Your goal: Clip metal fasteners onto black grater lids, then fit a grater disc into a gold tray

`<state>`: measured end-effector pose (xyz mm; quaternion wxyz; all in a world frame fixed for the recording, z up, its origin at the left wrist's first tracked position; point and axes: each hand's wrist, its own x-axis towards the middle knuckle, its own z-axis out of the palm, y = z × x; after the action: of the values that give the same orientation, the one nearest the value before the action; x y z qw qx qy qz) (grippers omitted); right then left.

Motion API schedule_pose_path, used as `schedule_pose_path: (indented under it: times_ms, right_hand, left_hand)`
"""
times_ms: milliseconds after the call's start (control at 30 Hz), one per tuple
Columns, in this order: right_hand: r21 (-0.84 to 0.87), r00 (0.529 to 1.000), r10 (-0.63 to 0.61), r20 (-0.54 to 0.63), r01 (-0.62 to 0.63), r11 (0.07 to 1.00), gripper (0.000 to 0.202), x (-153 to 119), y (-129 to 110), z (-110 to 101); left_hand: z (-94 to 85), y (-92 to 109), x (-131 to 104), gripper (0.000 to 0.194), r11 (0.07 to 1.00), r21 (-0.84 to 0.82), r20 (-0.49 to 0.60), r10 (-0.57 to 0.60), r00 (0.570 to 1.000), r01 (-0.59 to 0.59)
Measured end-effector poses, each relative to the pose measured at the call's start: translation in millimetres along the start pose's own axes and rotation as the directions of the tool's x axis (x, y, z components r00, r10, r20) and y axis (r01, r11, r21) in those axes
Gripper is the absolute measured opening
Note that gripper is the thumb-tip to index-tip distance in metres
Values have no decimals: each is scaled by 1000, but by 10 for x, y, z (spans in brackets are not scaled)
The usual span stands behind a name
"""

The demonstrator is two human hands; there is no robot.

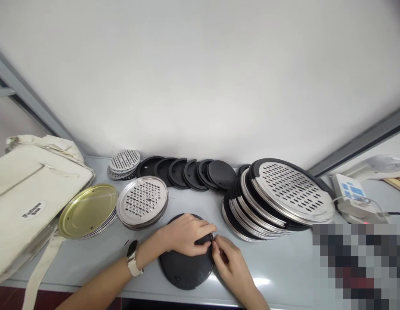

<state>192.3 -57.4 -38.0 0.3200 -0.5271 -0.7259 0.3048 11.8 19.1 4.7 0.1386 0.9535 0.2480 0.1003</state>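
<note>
A round black disc (187, 273) lies on the grey table near its front edge. My left hand (188, 234) reaches across the disc from the left, its fingers bent around the disc's upper right side. Close beside it, my right hand (230, 262) is closed at the right edge, thumb and fingers pinched together. A thin strip of shiny metal rim (213, 236) shows between the two hands. The fingers cover much of that edge, so the exact grip is partly hidden.
Behind stand perforated metal plates (143, 202), gold-coloured plates (90, 211), smaller grater discs (125, 161) and a row of black discs (222, 174). A tall leaning stack of rimmed grater plates (292, 191) is at right, beside a power strip (351, 193). A cream bag (35, 185) sits left.
</note>
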Motion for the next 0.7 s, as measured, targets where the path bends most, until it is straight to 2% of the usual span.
schedule_pose_path:
  times_ms: [133,433,700]
  right_hand:
    - [-18,1000,1,0,-1,1000,26,3,6,11]
    - [-48,1000,14,-12,-14,999,31,9,20,27]
    - [0,999,24,-24,-24,1000,29,-5,4,20]
  left_hand:
    - [18,-12,-9,10,1000,6,-8,14,1000,-14]
    - [70,-41,-10,15,998,-56,-37,30,999,-32]
    - [72,-36,-9,31,995,-69,-123,60,991,-69]
